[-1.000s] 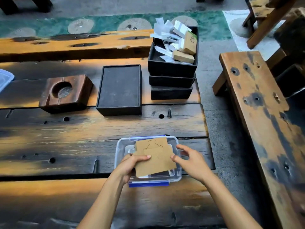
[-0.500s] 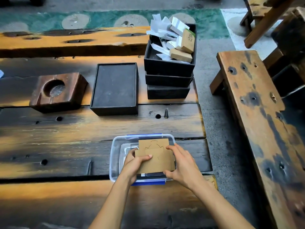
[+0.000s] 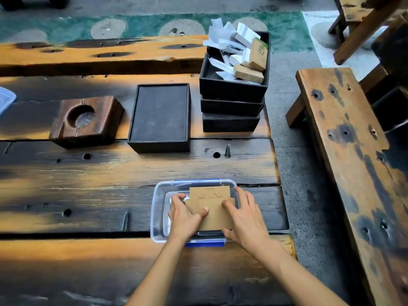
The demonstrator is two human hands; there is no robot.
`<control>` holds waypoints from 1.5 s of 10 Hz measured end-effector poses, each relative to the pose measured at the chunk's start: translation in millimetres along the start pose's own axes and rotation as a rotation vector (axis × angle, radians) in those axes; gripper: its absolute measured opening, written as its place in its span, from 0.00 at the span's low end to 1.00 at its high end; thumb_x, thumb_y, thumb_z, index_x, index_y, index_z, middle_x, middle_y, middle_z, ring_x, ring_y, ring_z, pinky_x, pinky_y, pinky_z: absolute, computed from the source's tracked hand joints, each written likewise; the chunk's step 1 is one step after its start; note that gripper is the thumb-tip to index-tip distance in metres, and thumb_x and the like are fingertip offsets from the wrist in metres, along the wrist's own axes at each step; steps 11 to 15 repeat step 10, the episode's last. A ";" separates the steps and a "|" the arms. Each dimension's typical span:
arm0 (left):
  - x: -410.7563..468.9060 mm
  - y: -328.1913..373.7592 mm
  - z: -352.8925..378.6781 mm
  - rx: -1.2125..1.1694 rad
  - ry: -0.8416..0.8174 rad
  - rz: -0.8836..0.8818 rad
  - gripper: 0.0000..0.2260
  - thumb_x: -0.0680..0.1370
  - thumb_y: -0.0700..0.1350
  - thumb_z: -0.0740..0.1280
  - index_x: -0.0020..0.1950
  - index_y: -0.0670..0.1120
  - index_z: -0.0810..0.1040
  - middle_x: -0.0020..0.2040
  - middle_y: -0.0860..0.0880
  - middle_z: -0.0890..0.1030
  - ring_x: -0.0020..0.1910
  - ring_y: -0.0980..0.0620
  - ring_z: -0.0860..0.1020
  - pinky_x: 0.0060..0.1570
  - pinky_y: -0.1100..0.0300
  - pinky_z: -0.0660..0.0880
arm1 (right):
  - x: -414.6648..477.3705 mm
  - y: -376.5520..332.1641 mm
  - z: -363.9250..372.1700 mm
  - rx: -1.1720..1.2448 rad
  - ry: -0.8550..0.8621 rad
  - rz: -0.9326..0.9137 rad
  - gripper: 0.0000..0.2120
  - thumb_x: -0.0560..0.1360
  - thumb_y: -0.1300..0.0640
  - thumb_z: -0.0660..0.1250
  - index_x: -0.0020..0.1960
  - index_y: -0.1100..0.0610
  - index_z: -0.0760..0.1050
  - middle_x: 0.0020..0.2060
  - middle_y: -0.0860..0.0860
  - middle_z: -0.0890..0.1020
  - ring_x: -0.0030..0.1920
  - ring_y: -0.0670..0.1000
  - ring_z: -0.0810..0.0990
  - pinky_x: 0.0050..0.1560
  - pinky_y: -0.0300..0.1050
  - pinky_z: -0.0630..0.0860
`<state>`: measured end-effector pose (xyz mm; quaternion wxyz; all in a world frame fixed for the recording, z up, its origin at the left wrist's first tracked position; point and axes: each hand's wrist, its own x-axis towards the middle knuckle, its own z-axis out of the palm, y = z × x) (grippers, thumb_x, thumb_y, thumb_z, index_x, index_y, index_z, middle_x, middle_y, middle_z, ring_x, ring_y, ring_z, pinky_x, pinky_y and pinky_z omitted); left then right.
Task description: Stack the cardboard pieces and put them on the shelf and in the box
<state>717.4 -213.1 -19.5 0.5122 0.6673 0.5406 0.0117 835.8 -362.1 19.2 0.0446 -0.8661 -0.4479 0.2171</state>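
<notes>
A brown cardboard piece with faint curved cut lines lies inside a clear plastic box with blue clips, near the table's front right. My left hand holds the piece's left edge, thumb pressed on top. My right hand grips its right edge, fingers spread over the box's right side. Both hands reach down inside the box. The underside of the cardboard is hidden.
A flat black tray sits mid-table. Stacked black trays at the right hold paper scraps and small cardboard boxes. A wooden block with a round hollow stands left. A wooden bench runs along the right; a plastic lid pokes in at far left.
The cardboard piece has gone from being held tilted above the box to lying low inside it. Both hands followed it down and closed in on its edges.
</notes>
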 end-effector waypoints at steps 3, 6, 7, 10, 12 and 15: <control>-10.0 -1.3 -13.9 0.865 -0.127 0.688 0.26 0.79 0.62 0.69 0.71 0.48 0.75 0.81 0.48 0.67 0.77 0.38 0.65 0.63 0.42 0.78 | 25.2 -5.8 -7.2 -0.216 -0.080 -0.183 0.34 0.69 0.42 0.73 0.70 0.52 0.66 0.73 0.52 0.69 0.68 0.57 0.69 0.64 0.54 0.65; -0.2 1.7 -32.6 1.040 -0.291 0.689 0.31 0.76 0.58 0.76 0.73 0.51 0.68 0.86 0.50 0.55 0.82 0.41 0.56 0.71 0.44 0.73 | 29.0 -15.3 -10.6 -0.256 -0.118 -0.146 0.36 0.67 0.44 0.77 0.69 0.51 0.67 0.68 0.52 0.73 0.66 0.57 0.71 0.63 0.55 0.64; -5.5 7.3 -34.1 1.092 -0.297 0.692 0.31 0.76 0.59 0.75 0.74 0.51 0.68 0.86 0.48 0.53 0.83 0.40 0.55 0.74 0.44 0.68 | 30.0 -24.0 -19.1 -0.246 -0.154 -0.100 0.34 0.67 0.44 0.77 0.68 0.52 0.69 0.64 0.53 0.75 0.64 0.58 0.73 0.63 0.55 0.66; -50.6 31.3 -61.4 1.106 -0.153 0.642 0.37 0.84 0.66 0.56 0.86 0.47 0.50 0.88 0.45 0.46 0.86 0.42 0.42 0.82 0.37 0.46 | -7.4 -57.4 -40.0 -0.140 -0.096 0.091 0.26 0.81 0.39 0.59 0.72 0.53 0.71 0.72 0.56 0.70 0.72 0.58 0.68 0.73 0.61 0.61; -50.6 31.3 -61.4 1.106 -0.153 0.642 0.37 0.84 0.66 0.56 0.86 0.47 0.50 0.88 0.45 0.46 0.86 0.42 0.42 0.82 0.37 0.46 | -7.4 -57.4 -40.0 -0.140 -0.096 0.091 0.26 0.81 0.39 0.59 0.72 0.53 0.71 0.72 0.56 0.70 0.72 0.58 0.68 0.73 0.61 0.61; -50.6 31.3 -61.4 1.106 -0.153 0.642 0.37 0.84 0.66 0.56 0.86 0.47 0.50 0.88 0.45 0.46 0.86 0.42 0.42 0.82 0.37 0.46 | -7.4 -57.4 -40.0 -0.140 -0.096 0.091 0.26 0.81 0.39 0.59 0.72 0.53 0.71 0.72 0.56 0.70 0.72 0.58 0.68 0.73 0.61 0.61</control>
